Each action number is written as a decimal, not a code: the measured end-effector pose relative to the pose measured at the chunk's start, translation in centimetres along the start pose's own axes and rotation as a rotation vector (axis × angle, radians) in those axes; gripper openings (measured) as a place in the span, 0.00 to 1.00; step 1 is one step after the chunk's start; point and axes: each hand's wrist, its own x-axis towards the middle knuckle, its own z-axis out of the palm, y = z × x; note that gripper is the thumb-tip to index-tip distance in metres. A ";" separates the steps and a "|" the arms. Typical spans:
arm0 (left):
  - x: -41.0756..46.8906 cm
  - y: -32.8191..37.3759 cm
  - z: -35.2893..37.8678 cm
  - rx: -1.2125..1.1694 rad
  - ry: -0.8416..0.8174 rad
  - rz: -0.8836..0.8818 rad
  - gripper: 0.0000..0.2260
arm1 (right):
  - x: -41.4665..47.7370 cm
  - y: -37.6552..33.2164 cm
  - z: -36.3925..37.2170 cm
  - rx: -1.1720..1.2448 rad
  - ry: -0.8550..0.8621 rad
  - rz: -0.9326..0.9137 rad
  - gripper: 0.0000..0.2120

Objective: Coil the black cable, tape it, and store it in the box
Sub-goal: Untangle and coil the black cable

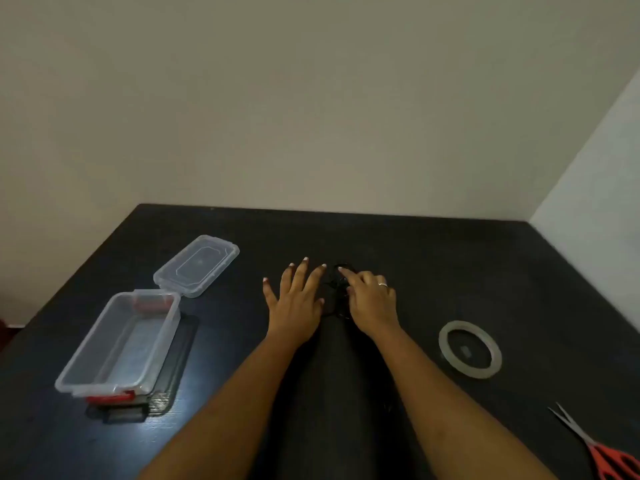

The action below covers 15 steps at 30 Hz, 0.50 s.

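Dark table (pixel 433 265) fills my view. The clear box (pixel 119 341) sits open at 8 o'clock, its lid (pixel 196 265) just behind it. My left hand (pixel 296 303) lies flat, fingers spread apart. My right hand (pixel 372 303) has fingers curled onto the black cable (pixel 335 289), bunched between both hands. Tape roll (pixel 470 349) at 4 o'clock, scissors (pixel 601 448) further at 5.

There is one view, worn on the person's head, looking forward and steeply down over both forearms onto a dark table (pixel 433 258). It faces the table's far edge, where the table meets a pale wall (pixel 311 98), and takes in the far right corner. The near edge lies below the picture. The wide lens bends the table's side edges outward. The hands sit close, mid-picture.
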 end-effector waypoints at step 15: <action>-11.3 -2.4 -0.7 -0.200 0.238 -0.049 0.22 | -7.4 -3.8 0.3 0.699 0.411 0.084 0.13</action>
